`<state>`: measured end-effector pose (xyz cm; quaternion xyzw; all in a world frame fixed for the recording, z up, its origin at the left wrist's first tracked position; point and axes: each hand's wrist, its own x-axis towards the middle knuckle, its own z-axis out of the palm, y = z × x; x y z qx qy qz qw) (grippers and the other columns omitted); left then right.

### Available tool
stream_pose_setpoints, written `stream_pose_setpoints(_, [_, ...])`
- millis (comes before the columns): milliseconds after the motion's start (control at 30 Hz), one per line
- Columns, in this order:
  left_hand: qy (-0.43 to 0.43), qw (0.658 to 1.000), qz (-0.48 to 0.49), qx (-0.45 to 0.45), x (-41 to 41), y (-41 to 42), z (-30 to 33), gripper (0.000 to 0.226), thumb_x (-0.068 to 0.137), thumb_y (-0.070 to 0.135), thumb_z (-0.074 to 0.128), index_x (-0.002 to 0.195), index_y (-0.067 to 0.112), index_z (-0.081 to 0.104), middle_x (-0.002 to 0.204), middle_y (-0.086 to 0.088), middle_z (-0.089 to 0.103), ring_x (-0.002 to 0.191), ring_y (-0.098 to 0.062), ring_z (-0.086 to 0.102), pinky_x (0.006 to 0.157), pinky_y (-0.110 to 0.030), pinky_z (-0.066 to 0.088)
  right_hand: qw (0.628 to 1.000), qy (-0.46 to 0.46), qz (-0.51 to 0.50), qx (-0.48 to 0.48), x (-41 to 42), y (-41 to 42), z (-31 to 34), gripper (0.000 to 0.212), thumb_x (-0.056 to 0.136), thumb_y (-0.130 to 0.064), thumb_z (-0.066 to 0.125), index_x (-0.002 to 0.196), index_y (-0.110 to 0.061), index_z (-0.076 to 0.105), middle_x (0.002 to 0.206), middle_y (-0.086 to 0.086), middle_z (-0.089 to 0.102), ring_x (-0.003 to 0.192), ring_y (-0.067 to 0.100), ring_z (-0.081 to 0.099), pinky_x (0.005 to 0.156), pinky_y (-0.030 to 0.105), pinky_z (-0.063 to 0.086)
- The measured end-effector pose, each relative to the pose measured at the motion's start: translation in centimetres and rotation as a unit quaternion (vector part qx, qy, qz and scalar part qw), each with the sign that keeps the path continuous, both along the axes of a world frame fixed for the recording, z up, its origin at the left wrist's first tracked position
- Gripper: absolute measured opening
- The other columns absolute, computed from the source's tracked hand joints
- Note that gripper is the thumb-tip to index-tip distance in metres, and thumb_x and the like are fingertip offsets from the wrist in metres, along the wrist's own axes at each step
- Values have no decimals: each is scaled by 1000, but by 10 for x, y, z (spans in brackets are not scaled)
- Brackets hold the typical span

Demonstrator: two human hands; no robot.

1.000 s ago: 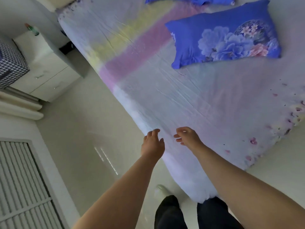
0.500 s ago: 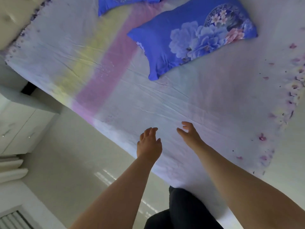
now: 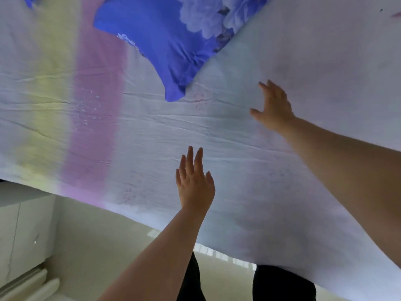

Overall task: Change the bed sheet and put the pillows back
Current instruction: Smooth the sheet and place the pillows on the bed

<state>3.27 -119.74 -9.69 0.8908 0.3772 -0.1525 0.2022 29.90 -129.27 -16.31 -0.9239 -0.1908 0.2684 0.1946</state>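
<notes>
The bed sheet (image 3: 165, 135) covers the bed and fills most of the view, pale blue-white with a yellow band and a pink band running down it at about 10 o'clock, and shallow creases across its middle. The left hand (image 3: 195, 183) lies palm-down over the sheet near 6 o'clock, its fingers (image 3: 191, 158) straight, close together and gripping nothing. The right hand (image 3: 274, 107) sits at about 2 o'clock, flat on the sheet with fingers spread and thumb out, also holding nothing. A blue floral pillow (image 3: 165, 40) rests on the sheet at 12 o'clock, its lower corner pointing toward the space between the hands and well apart from both. A second blue pillow's corner (image 3: 32, 0) shows at 11 o'clock. The floor (image 3: 97, 242) and a white cabinet (image 3: 23, 233) show at 7 o'clock.
</notes>
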Motion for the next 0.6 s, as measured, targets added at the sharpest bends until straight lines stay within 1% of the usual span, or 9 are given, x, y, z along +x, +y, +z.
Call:
stream_pose_setpoints(100, [-39, 998, -29, -30, -14, 23, -29, 63, 98, 8, 38, 152, 27, 11, 160, 6, 3, 148, -16, 6, 119, -32, 13, 980, 22, -196, 1, 6, 19, -24, 71, 92, -35, 51, 152, -20, 16, 160, 6, 8, 146, 27, 9, 117, 46, 18])
stream_pose_setpoints(133, [-51, 997, -35, -49, -19, 30, -35, 63, 97, 2, 36, 151, 26, 14, 160, 7, 5, 147, -14, 7, 119, -30, 13, 976, 25, -214, -23, -8, 29, -35, 68, 93, -35, 48, 151, -20, 17, 160, 6, 7, 147, 27, 6, 118, 47, 13])
stream_pose_setpoints(233, [-111, 990, -37, -83, -32, 71, -49, 65, 92, -10, 35, 148, 22, 27, 158, 8, 16, 146, -11, 14, 118, -30, 19, 993, -14, -95, -74, -101, 75, -69, 68, 88, -38, 50, 150, -28, 22, 161, 3, 6, 147, 33, 0, 115, 54, 0])
stream_pose_setpoints(333, [-159, 984, -35, -76, -34, 137, -58, 63, 90, -10, 36, 144, 23, 37, 156, 3, 25, 143, -16, 23, 115, -31, 24, 989, -47, 138, 7, -253, 134, -79, 64, 77, -36, 65, 138, -28, 47, 151, 1, 37, 142, 33, 28, 111, 60, 19])
stream_pose_setpoints(433, [-120, 983, -134, -35, -28, 208, -71, 57, 96, 5, 40, 146, 32, 32, 158, 2, 21, 145, -22, 20, 115, -36, 21, 938, 64, 322, 114, -377, 176, -62, 40, 79, -37, 58, 117, -27, 64, 129, -2, 61, 128, 26, 49, 108, 55, 34])
stream_pose_setpoints(500, [-42, 975, -217, -3, -27, 251, -83, 56, 99, 21, 42, 149, 38, 21, 160, 2, 11, 147, -23, 12, 115, -44, 19, 918, 149, 319, 182, -388, 197, -46, 23, 87, -32, 51, 92, -20, 69, 98, 1, 70, 97, 26, 64, 88, 46, 52])
stream_pose_setpoints(533, [6, 970, -241, 7, -29, 271, -90, 58, 99, 28, 41, 149, 40, 15, 161, 4, 5, 148, -23, 7, 115, -48, 17, 929, 126, 279, 208, -375, 208, -41, 20, 88, -29, 52, 81, -17, 67, 81, 1, 68, 78, 26, 64, 72, 41, 55])
stream_pose_setpoints(567, [45, 965, -257, 17, -33, 290, -98, 59, 100, 33, 39, 150, 41, 9, 161, 5, 0, 148, -23, 2, 115, -52, 15, 948, 77, 213, 225, -354, 218, -39, 19, 87, -28, 53, 80, -17, 66, 77, 2, 67, 72, 27, 63, 66, 40, 56])
stream_pose_setpoints(600, [76, 961, -266, 25, -38, 306, -105, 59, 99, 37, 37, 149, 43, 5, 160, 7, -4, 148, -22, -1, 115, -56, 14, 965, 21, 128, 230, -325, 226, -40, 23, 87, -29, 50, 89, -17, 69, 86, 5, 70, 79, 29, 66, 72, 41, 56])
